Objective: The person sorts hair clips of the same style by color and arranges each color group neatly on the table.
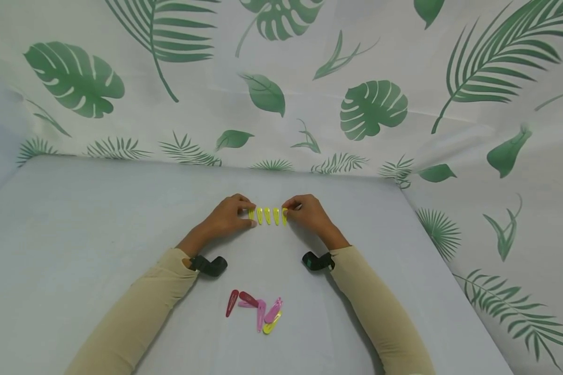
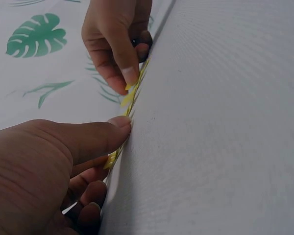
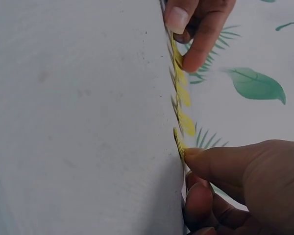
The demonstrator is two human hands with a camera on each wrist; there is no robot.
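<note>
Several yellow snap hair clips (image 1: 267, 216) lie side by side in a row on the white table, their long sides facing each other. My left hand (image 1: 229, 214) is at the row's left end, its thumb and forefinger at the two ends of the leftmost yellow hair clip (image 1: 251, 214). At the opposite end, my right hand (image 1: 308, 212) pinches the rightmost yellow hair clip (image 1: 284, 216) between thumb and finger. In the right wrist view, that end clip (image 3: 179, 142) looks slightly tilted by the right thumb. The left fingers partly cover their clip.
Nearer the body is a loose group: red hair clips (image 1: 232, 303), pink hair clips (image 1: 261, 315) and one yellow hair clip (image 1: 272, 324), some overlapping. A leaf-patterned white cloth (image 1: 309, 104) stands behind the table (image 1: 98, 219) and along its right side.
</note>
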